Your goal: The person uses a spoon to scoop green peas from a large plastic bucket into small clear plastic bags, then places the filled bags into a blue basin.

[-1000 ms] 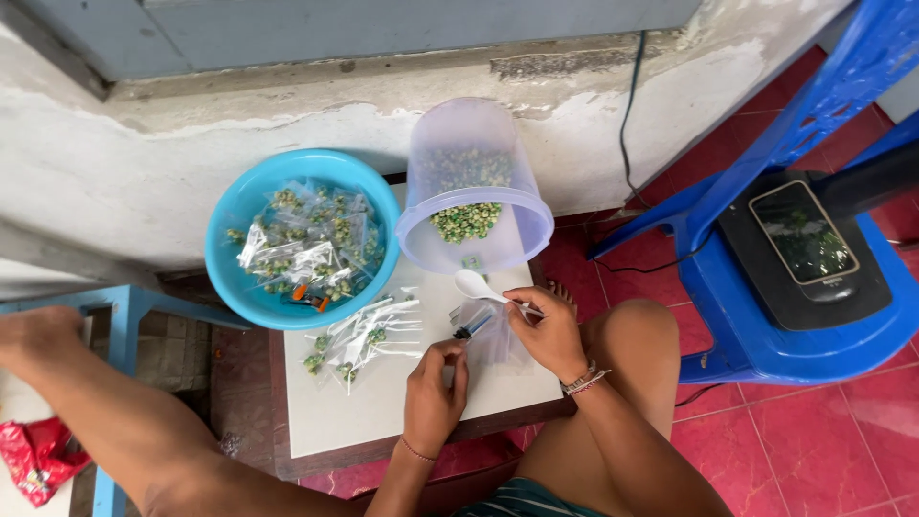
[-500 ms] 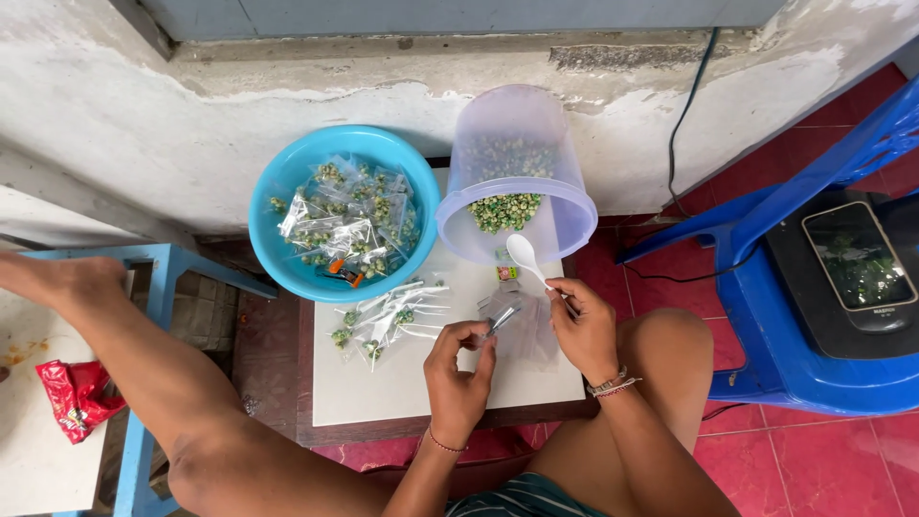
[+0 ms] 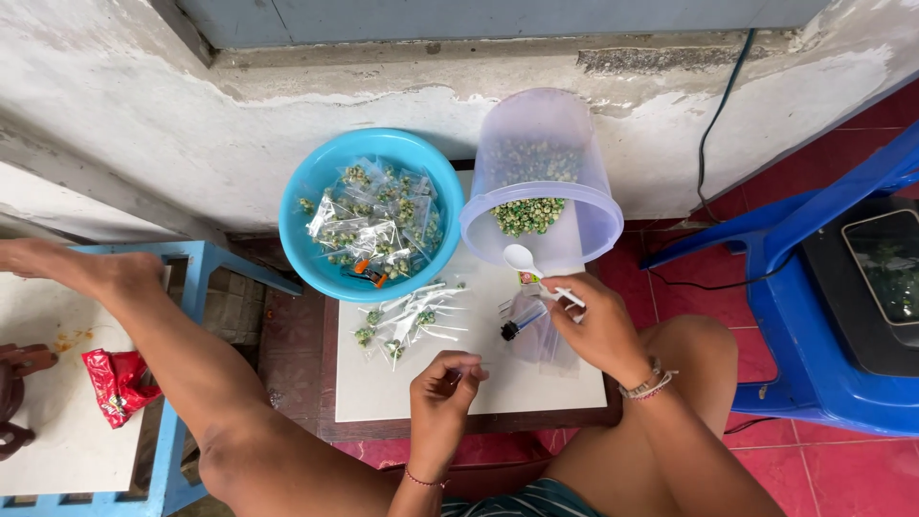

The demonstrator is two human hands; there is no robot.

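My right hand (image 3: 600, 324) grips the handle of a white plastic spoon (image 3: 522, 258), whose bowl points toward a tipped clear bucket (image 3: 542, 144) of green coated peas (image 3: 526, 214). Under that hand lie empty clear bags (image 3: 548, 337) and a small black and blue lighter-like stick (image 3: 513, 329). My left hand (image 3: 442, 388) hovers over the white tabletop (image 3: 383, 388) with its fingers curled shut; nothing shows in it. Small filled bags (image 3: 407, 321) lie to its upper left.
A blue bowl (image 3: 304, 187) of filled bags stands at the back left against the wall. My bare knee and leg reach left over a blue stool (image 3: 182, 263). A red wrapper (image 3: 117, 385) lies on the left. A blue plastic chair (image 3: 814, 383) with a black device is on the right.
My left hand has let go of the black and blue stick and pulled back toward me. The right hand has lifted the spoon slightly toward the bucket. The camera view has shifted.
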